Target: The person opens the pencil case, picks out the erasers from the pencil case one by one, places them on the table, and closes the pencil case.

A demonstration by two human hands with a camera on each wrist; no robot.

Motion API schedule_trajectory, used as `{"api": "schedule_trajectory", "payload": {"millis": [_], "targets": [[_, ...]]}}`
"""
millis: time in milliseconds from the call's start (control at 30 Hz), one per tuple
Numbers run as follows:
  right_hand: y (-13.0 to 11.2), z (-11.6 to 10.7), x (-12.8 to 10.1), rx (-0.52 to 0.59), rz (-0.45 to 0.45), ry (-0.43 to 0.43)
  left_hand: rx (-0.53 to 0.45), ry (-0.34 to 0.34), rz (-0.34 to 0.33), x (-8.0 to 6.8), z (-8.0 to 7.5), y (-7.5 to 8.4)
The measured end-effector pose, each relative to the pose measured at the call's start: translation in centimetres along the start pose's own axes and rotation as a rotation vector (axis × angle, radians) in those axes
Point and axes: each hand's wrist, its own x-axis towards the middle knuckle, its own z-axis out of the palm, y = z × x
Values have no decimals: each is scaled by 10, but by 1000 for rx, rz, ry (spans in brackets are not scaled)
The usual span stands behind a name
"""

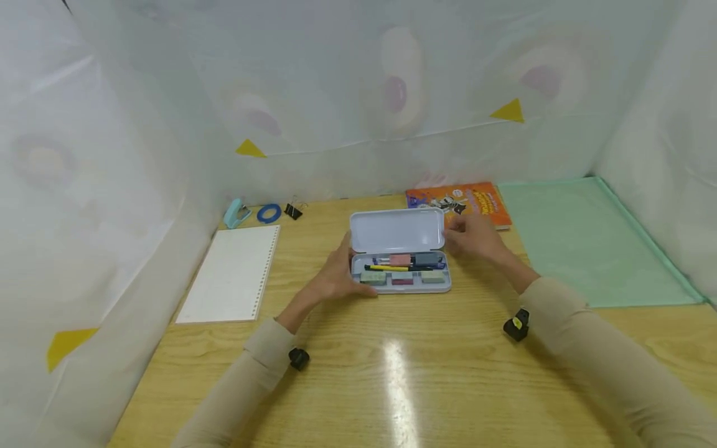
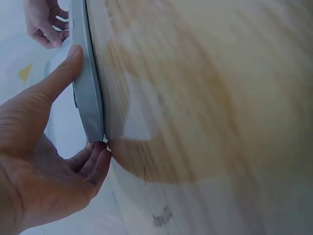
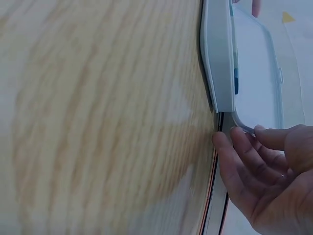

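Observation:
A pale blue pencil case (image 1: 416, 289) lies on the table with its lid (image 1: 396, 230) raised at the back. Inside are pens, among them a yellow and black one (image 1: 381, 268), a pink block (image 1: 400, 259) and several small eraser-like blocks. My left hand (image 1: 336, 274) grips the case's left end, thumb along the front side and fingers round the far corner. At the lid's right edge, my right hand (image 1: 475, 238) pinches the rim between thumb and fingers. The right wrist view shows that thumb at the corner of the lid (image 3: 259, 73).
A white notebook page (image 1: 229, 274) lies at the left. Behind it are a light blue stapler (image 1: 236, 213), a blue ring (image 1: 269, 213) and a black binder clip (image 1: 294, 211). An orange book (image 1: 493, 202) lies behind the right hand, beside a green mat (image 1: 599, 242).

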Motion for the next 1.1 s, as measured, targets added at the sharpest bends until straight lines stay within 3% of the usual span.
{"api": "schedule_trajectory", "payload": {"millis": [167,333,567,1100], "targets": [[-8,2,0,22,-4,2,113,-39,-114,-4,-3,-2],[-18,6,-5,66,-94,-38,193,-65,-160,-6,-4,-5],[-23,19,-13,16,-190,-157,204,-93,-181,-8,-5,-4],[-16,20,-22,-108,-277,-128,206,-107,-161,-5,-4,3]]}}
